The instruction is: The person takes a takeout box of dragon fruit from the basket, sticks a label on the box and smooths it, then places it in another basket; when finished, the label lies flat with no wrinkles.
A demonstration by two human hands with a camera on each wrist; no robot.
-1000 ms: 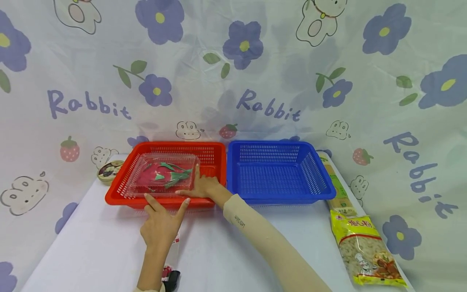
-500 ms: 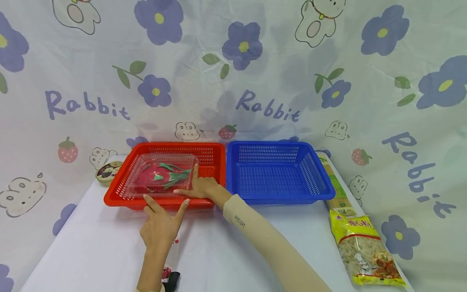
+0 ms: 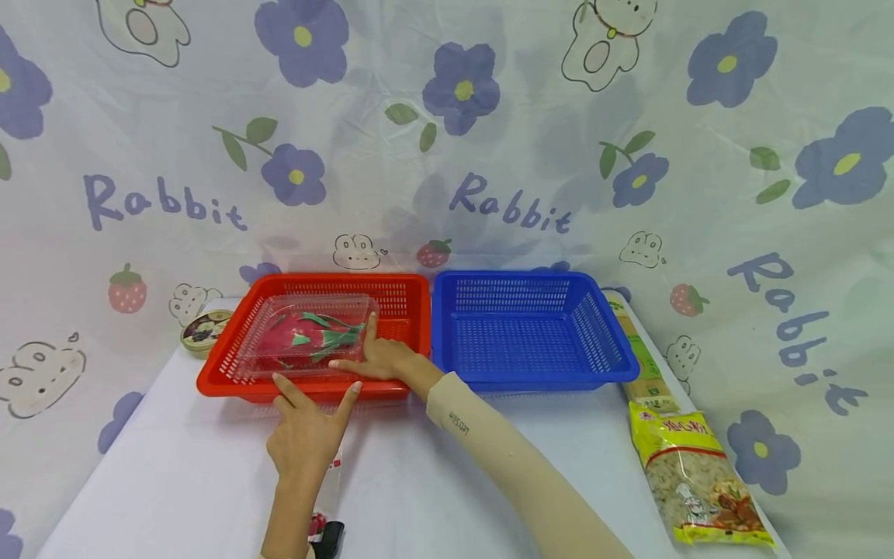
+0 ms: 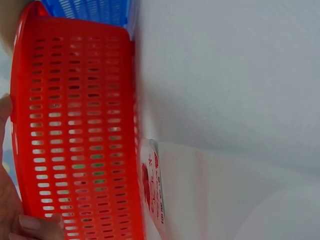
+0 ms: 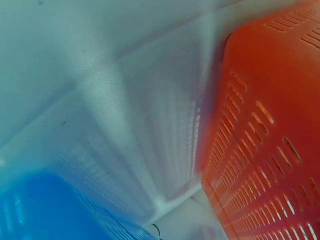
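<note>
Right hand (image 3: 382, 359): fingers straight, lying inside the red basket (image 3: 408, 310) against the right end of the clear box (image 3: 307, 335). Index finger runs up the box's right side, thumb along its near edge. Nothing curled round the box; the hand touches it flat.

Left hand (image 3: 304, 435): in front of the red basket, index finger and thumb spread in a V, both tips on the basket's near rim. In the left wrist view a fingertip and part of the palm (image 4: 30, 224) show at the basket's slotted wall (image 4: 75, 130). Open, gripping nothing.

Clear box: lidded, sits in the left part of the red basket. Inside it a red fruit with green scales (image 3: 307, 334), a dragon fruit by its look.

Blue basket (image 3: 532, 330): just right of the red one, the sides close or touching; which, cannot tell. The right wrist view shows a red wall (image 5: 270, 130) and a blurred blue one (image 5: 45, 210), white cloth between them.

Knife (image 3: 328, 512): on the white table (image 3: 174, 481) under the left wrist, black handle nearest the person.

Small round tin (image 3: 204, 330): just left of the red basket. Yellow packet (image 3: 698, 481): near the table's right edge, well apart from both hands; a long narrow packet (image 3: 646, 361) lies behind it beside the blue basket.
</note>
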